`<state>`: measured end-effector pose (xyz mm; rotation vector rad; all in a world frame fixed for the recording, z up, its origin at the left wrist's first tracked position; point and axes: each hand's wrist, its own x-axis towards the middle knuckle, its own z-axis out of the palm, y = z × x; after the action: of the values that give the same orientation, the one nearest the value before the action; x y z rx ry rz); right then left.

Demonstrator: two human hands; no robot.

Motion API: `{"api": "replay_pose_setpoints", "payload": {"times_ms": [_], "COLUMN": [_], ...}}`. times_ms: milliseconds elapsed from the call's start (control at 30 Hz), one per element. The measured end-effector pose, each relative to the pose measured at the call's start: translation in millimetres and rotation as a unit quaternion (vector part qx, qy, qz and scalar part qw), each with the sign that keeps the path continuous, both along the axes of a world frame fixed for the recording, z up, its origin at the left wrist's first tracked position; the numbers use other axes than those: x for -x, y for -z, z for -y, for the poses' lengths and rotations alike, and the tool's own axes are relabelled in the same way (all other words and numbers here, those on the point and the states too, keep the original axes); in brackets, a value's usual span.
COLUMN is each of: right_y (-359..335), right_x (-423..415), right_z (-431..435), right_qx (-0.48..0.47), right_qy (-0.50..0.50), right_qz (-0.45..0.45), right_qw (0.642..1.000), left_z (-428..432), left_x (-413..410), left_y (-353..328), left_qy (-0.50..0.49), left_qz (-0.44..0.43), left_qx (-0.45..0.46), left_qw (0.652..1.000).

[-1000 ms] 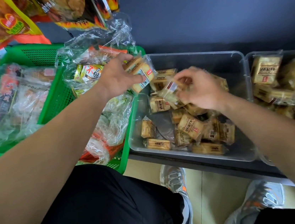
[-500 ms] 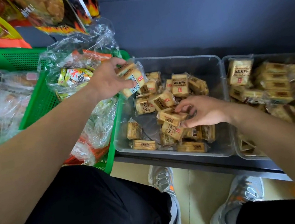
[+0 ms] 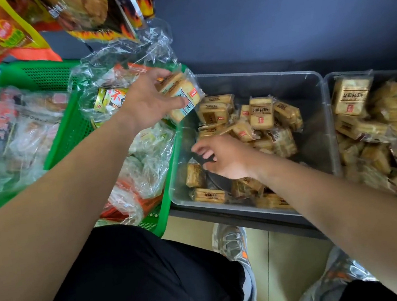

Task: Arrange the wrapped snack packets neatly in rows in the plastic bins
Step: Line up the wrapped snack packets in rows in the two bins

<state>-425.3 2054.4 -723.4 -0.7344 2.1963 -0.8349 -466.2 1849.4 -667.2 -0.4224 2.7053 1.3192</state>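
Note:
My left hand grips a small stack of tan wrapped snack packets above the far left corner of the clear plastic bin. Inside that bin, several loose packets lie jumbled, mostly toward the back and right. My right hand is low in the bin near its left side. Its fingers stretch left over the dark bin floor, just above a packet, and nothing shows in them. A second clear bin to the right is piled with the same packets.
A green mesh basket full of crinkled clear bags stands to the left of the bins. Large snack bags hang overhead at top left. A dark wall runs behind the bins. Below are my black-trousered knee and grey shoes on a tiled floor.
My right hand has let go of the packet it held up and dropped into the bin, sliding from the middle pile to the left side. The left hand still holds its stack.

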Motion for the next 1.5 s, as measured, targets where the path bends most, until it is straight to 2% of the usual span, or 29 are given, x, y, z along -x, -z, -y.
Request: {"api": "replay_pose_setpoints", "payload": {"times_ms": [100,200,367,500,567,733,867,1067,1233,1367,1500], "right_y": [28,37,27,25,24,-1,-49,-89,-111,-139,-149], "right_x": [2,3,4,-1,-4,-9,3,17,17,7,-3], "right_z": [25,25,7,0,-1,-11,-61,-142,-182,-220,-272], "right_qx": [-0.041,-0.029,-0.050,-0.042,-0.035,-0.039,0.000,0.031,0.025,0.079,0.111], "right_qy": [0.001,0.010,-0.051,-0.003,0.029,0.046,0.062,0.133,0.177,0.268,0.390], "right_qz": [0.029,0.063,0.025,0.077,0.067,0.016,0.066,0.109,0.105,0.113,0.096], "right_qw": [0.999,0.998,0.997,0.996,0.997,0.998,0.996,0.985,0.978,0.953,0.909], "left_z": [6,6,-4,-9,-13,-17,-25,-45,-72,-113,-166], "left_x": [-2,-1,0,-2,-4,-11,-17,-23,-28,-36,-47], "left_y": [2,4,1,1,-1,-8,-18,-30,-46,-67,-80], "left_qy": [-0.008,0.006,0.035,0.064,0.075,0.077,0.080,0.108,0.123,0.160,0.187], "left_qz": [0.009,0.008,0.018,0.026,0.035,0.039,0.042,0.046,0.060,0.054,0.033], "left_qx": [-0.004,0.009,0.038,0.056,0.065,0.075,0.074,0.083,0.053,0.034,0.037], "left_qw": [1.000,1.000,0.999,0.996,0.994,0.993,0.993,0.990,0.989,0.985,0.981]}}
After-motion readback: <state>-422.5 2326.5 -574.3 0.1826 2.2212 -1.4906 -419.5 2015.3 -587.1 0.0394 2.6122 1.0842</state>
